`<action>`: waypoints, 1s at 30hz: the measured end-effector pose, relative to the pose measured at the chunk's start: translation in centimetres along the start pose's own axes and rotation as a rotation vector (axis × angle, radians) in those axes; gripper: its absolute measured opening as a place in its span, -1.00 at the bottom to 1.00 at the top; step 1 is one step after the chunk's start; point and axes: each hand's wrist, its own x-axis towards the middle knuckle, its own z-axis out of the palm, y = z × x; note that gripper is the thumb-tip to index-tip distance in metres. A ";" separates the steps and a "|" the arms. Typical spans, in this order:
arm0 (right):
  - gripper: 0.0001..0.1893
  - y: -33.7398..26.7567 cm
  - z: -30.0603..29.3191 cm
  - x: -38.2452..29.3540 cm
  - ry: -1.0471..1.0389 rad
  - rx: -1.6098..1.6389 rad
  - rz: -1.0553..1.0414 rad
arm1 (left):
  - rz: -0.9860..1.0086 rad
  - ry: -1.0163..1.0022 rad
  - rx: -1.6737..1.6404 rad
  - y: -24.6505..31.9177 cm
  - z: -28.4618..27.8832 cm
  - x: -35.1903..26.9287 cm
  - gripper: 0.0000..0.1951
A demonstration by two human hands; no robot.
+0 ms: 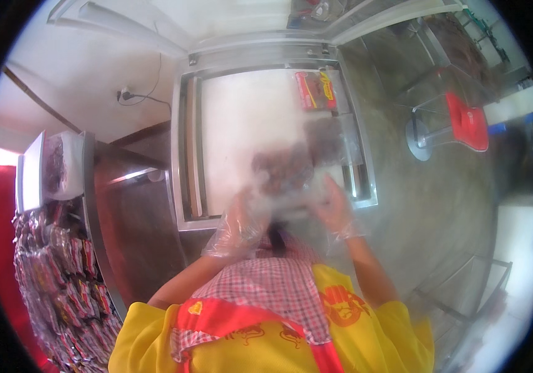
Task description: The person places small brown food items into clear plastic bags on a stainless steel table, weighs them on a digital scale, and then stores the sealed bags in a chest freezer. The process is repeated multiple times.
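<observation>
A clear plastic bag of dark food pieces (282,170) lies in front of me over the white plate (243,107) of a steel vacuum chamber sealer. My left hand (245,217), in a clear disposable glove, is at the bag's lower left corner. On the other side, my gloved right hand (335,207) is by the lower right edge, index finger stretched out. Haze and blur hide whether either hand grips the plastic. Touching or overlapping the bag's upper right is a second clear bag of dark food (324,137). Beyond it lies a red and yellow printed packet (315,91).
A seal bar (195,149) runs along the chamber's left side; a steel rim (364,179) borders its right. At far left, a rack (70,275) is packed with sealed packets. A red stool (467,122) stands right. A plug with cable (126,94) is on the wall.
</observation>
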 end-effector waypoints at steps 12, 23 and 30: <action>-0.66 -6.5 -2.4 6.0 0.144 -0.468 -0.294 | 0.120 -0.134 0.617 0.9 -1.5 7.4 -0.69; -0.81 -5.8 -2.5 9.9 -0.023 -0.361 -0.287 | 0.525 0.222 0.495 -2.9 -1.7 8.9 -0.86; -0.65 -1.1 -5.0 6.0 -0.106 -0.323 -0.226 | -0.024 -0.059 0.531 -3.0 -2.3 2.7 -0.68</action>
